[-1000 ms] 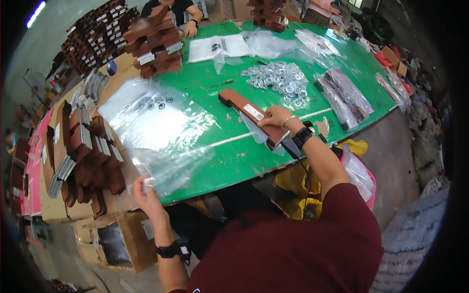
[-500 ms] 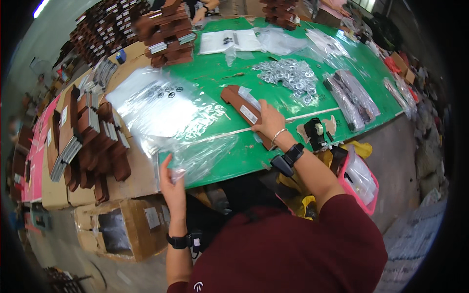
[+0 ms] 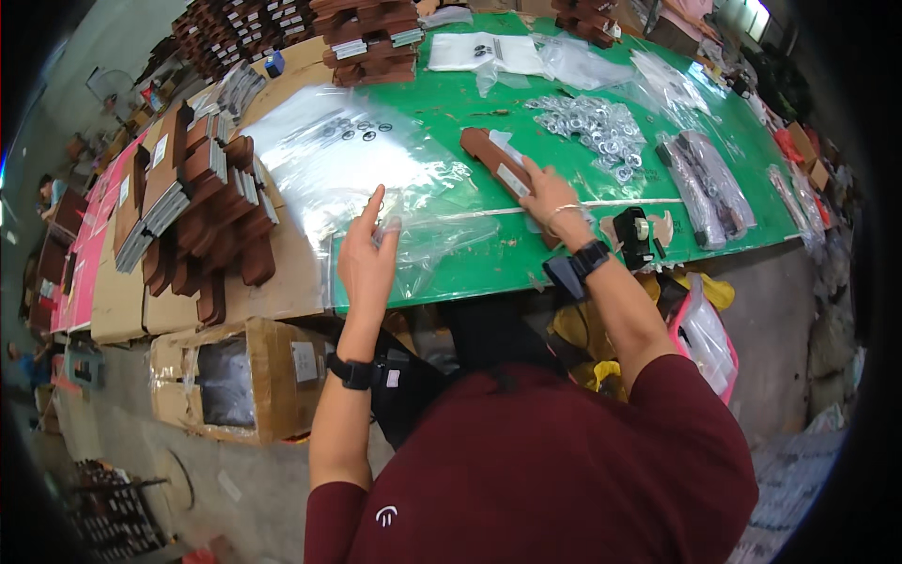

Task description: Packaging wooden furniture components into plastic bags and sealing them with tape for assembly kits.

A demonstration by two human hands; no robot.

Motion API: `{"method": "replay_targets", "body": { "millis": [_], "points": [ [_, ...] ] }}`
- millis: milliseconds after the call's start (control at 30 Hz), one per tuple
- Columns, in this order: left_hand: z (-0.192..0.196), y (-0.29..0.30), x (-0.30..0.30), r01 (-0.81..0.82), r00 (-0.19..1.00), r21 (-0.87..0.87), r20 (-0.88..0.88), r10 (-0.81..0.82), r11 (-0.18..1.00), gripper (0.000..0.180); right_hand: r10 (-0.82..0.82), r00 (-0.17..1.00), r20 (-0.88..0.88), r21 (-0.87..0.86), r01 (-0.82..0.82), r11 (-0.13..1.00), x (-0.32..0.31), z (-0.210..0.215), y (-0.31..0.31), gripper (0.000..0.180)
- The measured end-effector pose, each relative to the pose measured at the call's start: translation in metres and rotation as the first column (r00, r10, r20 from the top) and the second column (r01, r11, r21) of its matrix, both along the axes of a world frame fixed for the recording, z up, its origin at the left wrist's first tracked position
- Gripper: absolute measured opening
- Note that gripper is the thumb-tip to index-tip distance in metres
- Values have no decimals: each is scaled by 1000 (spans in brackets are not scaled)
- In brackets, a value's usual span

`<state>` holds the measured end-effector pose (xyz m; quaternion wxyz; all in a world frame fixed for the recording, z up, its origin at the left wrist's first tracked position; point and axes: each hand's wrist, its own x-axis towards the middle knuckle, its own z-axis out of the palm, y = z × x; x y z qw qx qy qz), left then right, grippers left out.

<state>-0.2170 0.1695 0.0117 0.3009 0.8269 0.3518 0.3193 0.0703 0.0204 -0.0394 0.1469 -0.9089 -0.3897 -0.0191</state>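
The left hand [image 3: 368,256] is up at the near edge of the green table [image 3: 470,103]. Its fingers are spread and touch a clear plastic bag [image 3: 413,240]. I cannot tell if it is pinching the bag. The bag looks very light, thin and floppy, and it may be slippery, so I think it is best to take it by an edge or a corner.

The right hand [image 3: 550,197] lies flat on the near end of a long brown box [image 3: 498,169], pressing down with the fingers together. The box lies on the green table, just right of the bag. It looks stiff and not very heavy, so a hold across its narrow sides should work.

A pile of shiny metal rings [image 3: 597,122] sits on the table behind the box. A black tape holder [image 3: 639,237] stands at the table's near edge, right of the hand. Stacks of brown boxes [image 3: 202,207] lie left of the table. An open cardboard box [image 3: 235,376] sits on the floor below them.
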Motion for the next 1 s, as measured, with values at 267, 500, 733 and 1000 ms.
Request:
{"method": "replay_targets", "body": {
  "millis": [267,500,733,1000],
  "points": [
    [30,7,24,-83,996,232,49,74,969,38,-35,979,202,-64,49,997,-16,2,-57,81],
    [35,19,60,-75,995,329,-31,90,941,36,539,665,-517,635,-124,763,-53,79,-122,82],
    [36,3,78,98,994,344,-74,-77,934,36,566,741,-360,572,-304,762,-77,43,-122,81],
    [10,-50,87,395,904,703,-412,-115,591,49,417,857,-302,400,-283,872,-116,37,-91,82]
  ]
}}
